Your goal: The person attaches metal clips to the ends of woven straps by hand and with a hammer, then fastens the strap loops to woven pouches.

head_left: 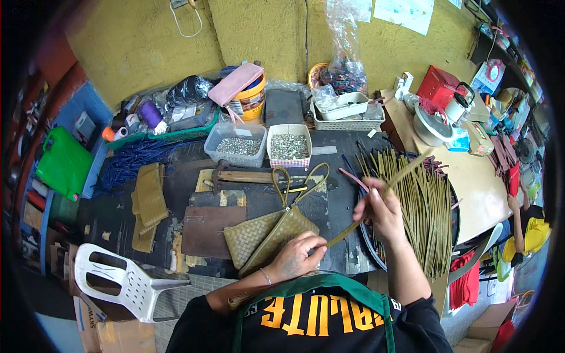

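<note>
A long, flat olive strip (412,167) slants up to the right across my front. My right hand (382,212) is raised, its fingers closed around the strip's middle. At the strip's lower end, my left hand (296,256) is closed on it, low over the near table edge. Two olive woven pouches (253,235) with loop straps lie just beyond my left hand. To the right, a large bundle of similar olive strips (426,217) rests in a round, dark-rimmed tray, partly behind my right hand and forearm.
A hammer (253,176) lies beyond the pouches, with a brown mat (213,230) left of them. Folded olive woven pieces (150,203) sit farther left. Behind stand two boxes of metal bits, a clear one (235,156) and a patterned one (289,159). A white chair (118,282) stands near left.
</note>
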A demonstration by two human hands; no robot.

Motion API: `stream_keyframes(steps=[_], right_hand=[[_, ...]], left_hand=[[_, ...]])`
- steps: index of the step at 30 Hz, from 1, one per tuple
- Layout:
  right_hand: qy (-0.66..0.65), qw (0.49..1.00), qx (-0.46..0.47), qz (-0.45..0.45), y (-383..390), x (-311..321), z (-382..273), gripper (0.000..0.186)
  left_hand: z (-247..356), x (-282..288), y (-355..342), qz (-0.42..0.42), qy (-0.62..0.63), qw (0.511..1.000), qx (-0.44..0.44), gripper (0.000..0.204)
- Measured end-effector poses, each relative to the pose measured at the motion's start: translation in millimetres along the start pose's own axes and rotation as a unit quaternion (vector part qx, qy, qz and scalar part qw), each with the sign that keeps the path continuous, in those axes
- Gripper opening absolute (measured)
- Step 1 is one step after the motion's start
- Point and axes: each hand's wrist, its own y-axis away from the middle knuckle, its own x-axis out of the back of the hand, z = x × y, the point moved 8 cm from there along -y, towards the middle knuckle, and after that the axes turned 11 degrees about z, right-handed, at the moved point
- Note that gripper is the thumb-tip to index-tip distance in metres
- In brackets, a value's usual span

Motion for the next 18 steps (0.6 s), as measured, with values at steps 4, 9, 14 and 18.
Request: stream_keyframes(steps=[4,9,14,18], right_hand=[[0.234,0.966,0.112,0.017,-58.7,-31.8,-36.4,0.024],[0.363,0.928,0.083,-0.009,-200.2,-39.8,-1.0,0.035],[0.571,0.797,0.198,-0.015,-246.8,-25.9,30.4,0.058],[0.569,0.784,0.238,-0.066,-209.7,1.1,-15.9,0.05]], left_hand=[[-47.1,-3.2,19.0,-0.052,-0.003,0.988,0.145,0.02],[-52.2,-22.0,30.8,-0.219,0.034,0.974,0.04,0.025],[-69.9,-9.1,28.3,-0.17,0.209,0.902,0.337,0.021],[-65.2,4.8,22.1,-0.123,0.209,0.917,0.316,0.02]])
